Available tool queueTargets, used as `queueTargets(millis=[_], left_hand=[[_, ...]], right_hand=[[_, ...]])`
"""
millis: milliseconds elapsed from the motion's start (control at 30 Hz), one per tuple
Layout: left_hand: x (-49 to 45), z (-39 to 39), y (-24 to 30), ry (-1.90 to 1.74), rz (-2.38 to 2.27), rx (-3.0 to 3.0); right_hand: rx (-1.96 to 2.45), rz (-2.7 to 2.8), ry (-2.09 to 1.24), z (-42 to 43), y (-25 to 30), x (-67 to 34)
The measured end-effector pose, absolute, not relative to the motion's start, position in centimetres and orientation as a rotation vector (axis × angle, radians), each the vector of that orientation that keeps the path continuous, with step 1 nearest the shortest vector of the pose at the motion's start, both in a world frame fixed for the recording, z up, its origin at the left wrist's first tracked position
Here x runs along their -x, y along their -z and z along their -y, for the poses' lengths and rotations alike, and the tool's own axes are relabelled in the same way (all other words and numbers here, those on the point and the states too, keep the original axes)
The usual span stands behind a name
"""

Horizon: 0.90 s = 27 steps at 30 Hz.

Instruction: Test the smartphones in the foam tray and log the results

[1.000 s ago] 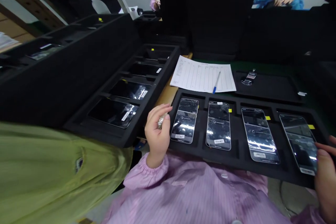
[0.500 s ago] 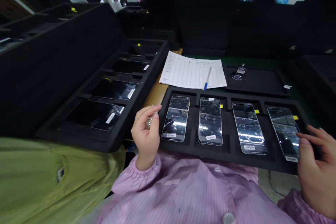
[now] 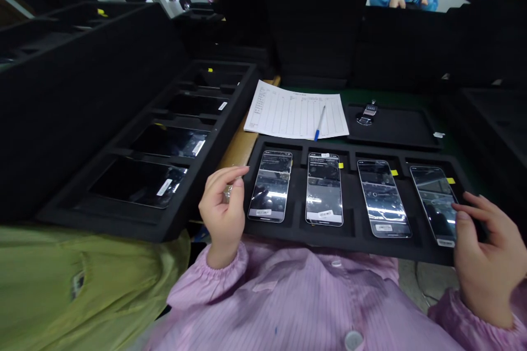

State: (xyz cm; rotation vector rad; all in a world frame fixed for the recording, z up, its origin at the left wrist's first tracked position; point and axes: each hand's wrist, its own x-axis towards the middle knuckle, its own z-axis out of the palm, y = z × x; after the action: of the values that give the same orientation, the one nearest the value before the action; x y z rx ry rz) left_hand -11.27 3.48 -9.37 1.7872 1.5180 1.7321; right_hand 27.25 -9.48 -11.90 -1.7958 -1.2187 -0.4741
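Note:
A black foam tray (image 3: 358, 241) lies in front of me with several phones side by side in its slots. My left hand (image 3: 222, 214) is curled at the tray's left edge, pinching a small shiny metal object (image 3: 227, 193), right beside the leftmost phone (image 3: 269, 186). My right hand (image 3: 486, 258) rests at the tray's right end, fingers spread, with fingertips touching the rightmost phone (image 3: 435, 204). Two more phones (image 3: 324, 188) (image 3: 382, 198) lie between them, screens up.
A second black foam tray (image 3: 123, 214) with dark phones stands at the left. Behind lie a paper form (image 3: 296, 115) with a blue pen (image 3: 319, 123) and a flat black tray (image 3: 395, 129) with a small metal piece. Green cloth (image 3: 61, 285) covers the near left. Other people work at the back.
My right hand has come further into view and onto the rightmost phone, fingers now spread. The left hand keeps its pinch at the tray's left edge. The view shifted slightly.

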Motion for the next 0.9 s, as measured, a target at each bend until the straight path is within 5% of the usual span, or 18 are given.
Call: queueTargets(millis=[900], left_hand=[[11.27,-3.43,9.24,-1.729,-1.463,-1.793]], right_hand=[[1.813,1.225,0.474,9.53,11.71,-27.14]])
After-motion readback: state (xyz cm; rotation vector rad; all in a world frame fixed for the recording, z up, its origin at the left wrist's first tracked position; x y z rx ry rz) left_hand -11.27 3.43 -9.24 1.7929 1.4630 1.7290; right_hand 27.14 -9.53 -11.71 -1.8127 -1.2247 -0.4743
